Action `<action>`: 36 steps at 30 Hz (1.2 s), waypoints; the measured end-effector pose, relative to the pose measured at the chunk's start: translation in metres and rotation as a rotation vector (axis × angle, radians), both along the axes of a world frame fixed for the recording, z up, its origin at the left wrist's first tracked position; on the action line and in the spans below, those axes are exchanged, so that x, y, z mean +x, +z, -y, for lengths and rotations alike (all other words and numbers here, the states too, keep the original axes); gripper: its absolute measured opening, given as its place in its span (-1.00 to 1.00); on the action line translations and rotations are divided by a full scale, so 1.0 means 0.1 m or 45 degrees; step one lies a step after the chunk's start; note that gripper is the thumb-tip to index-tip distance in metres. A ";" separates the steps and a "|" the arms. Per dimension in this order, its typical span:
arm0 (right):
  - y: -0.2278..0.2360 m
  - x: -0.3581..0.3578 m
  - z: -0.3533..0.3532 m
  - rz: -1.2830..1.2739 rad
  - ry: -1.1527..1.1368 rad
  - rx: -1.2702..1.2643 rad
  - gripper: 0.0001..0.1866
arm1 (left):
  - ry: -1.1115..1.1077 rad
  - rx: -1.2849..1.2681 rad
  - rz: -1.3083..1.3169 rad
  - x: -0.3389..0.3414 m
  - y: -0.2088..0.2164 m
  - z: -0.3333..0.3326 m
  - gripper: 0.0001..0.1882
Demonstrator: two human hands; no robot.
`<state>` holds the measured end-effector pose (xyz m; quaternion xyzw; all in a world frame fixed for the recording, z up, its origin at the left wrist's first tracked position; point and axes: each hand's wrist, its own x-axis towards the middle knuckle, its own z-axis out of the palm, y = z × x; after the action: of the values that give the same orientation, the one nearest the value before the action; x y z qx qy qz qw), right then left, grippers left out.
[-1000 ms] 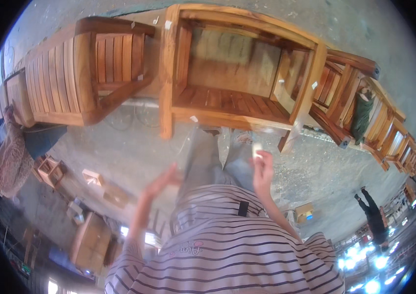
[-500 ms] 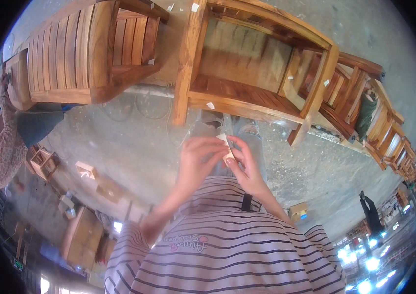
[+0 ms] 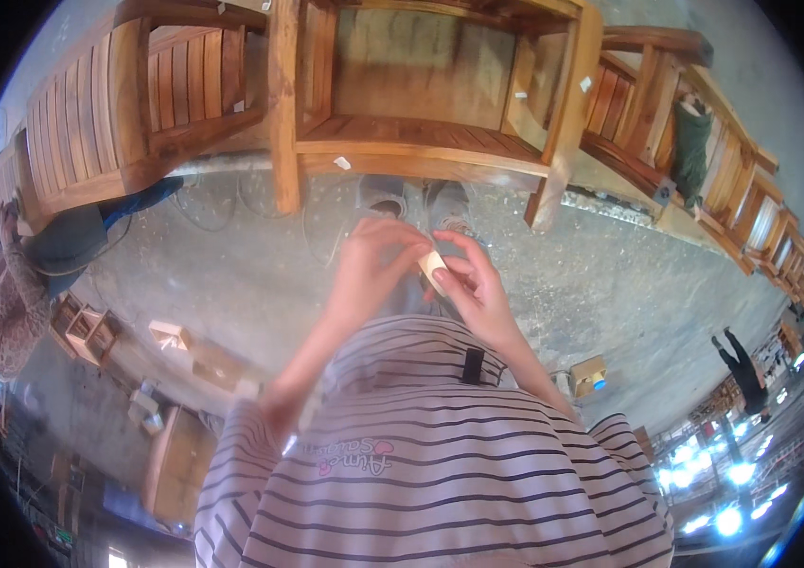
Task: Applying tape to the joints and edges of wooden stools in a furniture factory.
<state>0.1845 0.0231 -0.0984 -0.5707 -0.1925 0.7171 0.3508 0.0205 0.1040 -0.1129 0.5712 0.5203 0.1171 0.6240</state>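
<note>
In front of my waist, both hands meet at a small pale cream strip (image 3: 434, 268), too small to tell its kind. My right hand (image 3: 477, 292) pinches its lower end between thumb and fingers. At its upper end, the closed fingertips of my left hand (image 3: 371, 265) touch it; whether something else is between them is hidden. Beyond my hands stands a brown wooden furniture frame (image 3: 285, 123) with a slatted shelf. A white scrap (image 3: 342, 163) lies on its front rail, and another white piece (image 3: 584, 84) is on its right post.
A slatted wooden chair (image 3: 89, 104) stands at left, beside a person in patterned clothing (image 3: 14, 312). More wooden chairs (image 3: 752, 208) line the right, one with a dark green cloth (image 3: 692, 147) on it. A cardboard box (image 3: 588, 377) sits on the concrete floor (image 3: 610, 293).
The furniture has shifted left and up in the view as my head turned. Both hands stay together at the pale strip, which shows more of its cream face now.
</note>
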 end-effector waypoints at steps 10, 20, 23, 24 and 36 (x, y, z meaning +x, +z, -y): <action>-0.05 0.50 0.49 0.023 -0.144 -0.021 -0.59 | -0.196 0.111 -0.053 0.56 0.05 0.29 -0.90; -0.25 0.76 0.83 0.095 -0.257 -0.034 -0.87 | -0.287 0.139 -0.075 0.90 -0.01 0.53 -0.88; -0.24 0.84 0.91 0.266 -0.154 -0.064 -0.89 | -0.348 0.357 -0.161 1.01 -0.05 0.61 -0.84; -0.23 0.86 0.94 0.357 -0.107 -0.056 -0.89 | -0.352 0.357 -0.160 1.07 -0.04 0.64 -0.84; -0.34 1.07 1.04 0.857 0.166 0.168 -0.92 | -0.646 0.597 -0.271 1.34 -0.14 0.82 -0.86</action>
<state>0.2912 -0.0805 -0.1323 -0.7378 -0.3792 0.4958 0.2572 0.1545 0.0216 -0.1271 0.8187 0.3829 0.0144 0.4276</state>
